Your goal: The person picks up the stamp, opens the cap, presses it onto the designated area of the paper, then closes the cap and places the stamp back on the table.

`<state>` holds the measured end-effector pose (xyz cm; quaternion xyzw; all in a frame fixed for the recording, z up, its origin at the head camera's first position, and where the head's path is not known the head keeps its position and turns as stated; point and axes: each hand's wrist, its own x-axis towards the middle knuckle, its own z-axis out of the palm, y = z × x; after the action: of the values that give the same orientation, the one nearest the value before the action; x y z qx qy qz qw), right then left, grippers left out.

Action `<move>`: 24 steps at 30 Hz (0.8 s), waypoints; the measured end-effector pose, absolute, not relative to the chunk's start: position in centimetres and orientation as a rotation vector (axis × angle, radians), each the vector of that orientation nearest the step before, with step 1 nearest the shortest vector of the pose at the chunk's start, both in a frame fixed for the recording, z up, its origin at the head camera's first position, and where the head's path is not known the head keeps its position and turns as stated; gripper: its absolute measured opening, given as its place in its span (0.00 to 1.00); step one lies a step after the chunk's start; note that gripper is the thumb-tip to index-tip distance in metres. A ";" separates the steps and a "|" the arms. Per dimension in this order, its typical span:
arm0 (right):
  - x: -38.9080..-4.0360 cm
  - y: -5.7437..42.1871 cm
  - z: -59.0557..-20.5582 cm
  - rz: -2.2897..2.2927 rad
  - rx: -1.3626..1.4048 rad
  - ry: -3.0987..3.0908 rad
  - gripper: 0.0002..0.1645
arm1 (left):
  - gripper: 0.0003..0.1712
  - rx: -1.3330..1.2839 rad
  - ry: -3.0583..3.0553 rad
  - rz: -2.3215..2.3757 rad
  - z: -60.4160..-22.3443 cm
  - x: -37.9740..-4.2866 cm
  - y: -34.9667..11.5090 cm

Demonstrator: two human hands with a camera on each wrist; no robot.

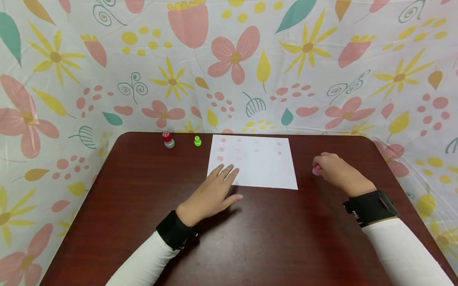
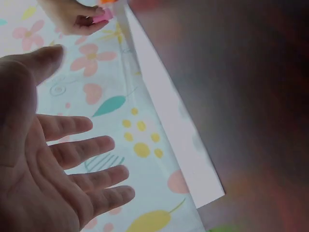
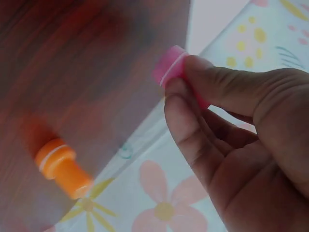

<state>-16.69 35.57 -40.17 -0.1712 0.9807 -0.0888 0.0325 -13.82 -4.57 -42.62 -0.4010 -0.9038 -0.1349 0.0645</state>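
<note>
My right hand (image 1: 334,169) pinches a small pink stamp (image 3: 170,66) between thumb and fingers, to the right of the paper. An orange stamp (image 3: 63,166) stands on the table in the right wrist view; the head view does not show it. Printed with rows of small red and faint marks, a white sheet of paper (image 1: 262,171) lies near the table's far edge. My left hand (image 1: 214,190) has its fingers spread over the sheet's near left corner and holds nothing. Whether its fingertips touch the paper I cannot tell.
A red and grey stamp (image 1: 168,141) and a light green stamp (image 1: 197,141) stand left of the paper near the back edge of the dark brown table (image 1: 272,238). Behind the table hangs a flower-patterned cloth (image 1: 229,95).
</note>
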 end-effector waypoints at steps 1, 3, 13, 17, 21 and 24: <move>-16.6 35.2 -40.0 -0.300 -0.543 3.033 0.06 | 0.41 -1.203 -2.721 -0.447 -42.4 -13.9 -4.6; -16.4 34.4 -39.7 -0.351 -0.585 3.059 0.07 | 0.40 -1.183 -2.702 -0.520 -42.0 -14.1 -4.5; -14.9 29.3 -37.9 -0.616 -0.858 3.244 0.13 | 0.37 -1.113 -2.581 -0.845 -40.2 -14.6 -3.3; -14.3 27.1 -37.6 -0.778 -0.955 3.269 0.14 | 0.37 -1.101 -2.505 -0.933 -39.4 -14.9 -2.8; -13.6 25.0 -37.4 -0.984 -0.950 3.218 0.15 | 0.36 -1.082 -2.429 -1.054 -38.5 -15.1 -2.4; -13.1 23.7 -37.0 -1.114 -0.907 3.194 0.15 | 0.35 -1.063 -2.386 -1.209 -38.0 -15.1 -2.1</move>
<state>-13.12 23.69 -37.04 -0.2548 0.8973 -0.3129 -0.1790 -15.09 -2.14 -37.97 -0.3660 -0.8219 -0.4164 0.1311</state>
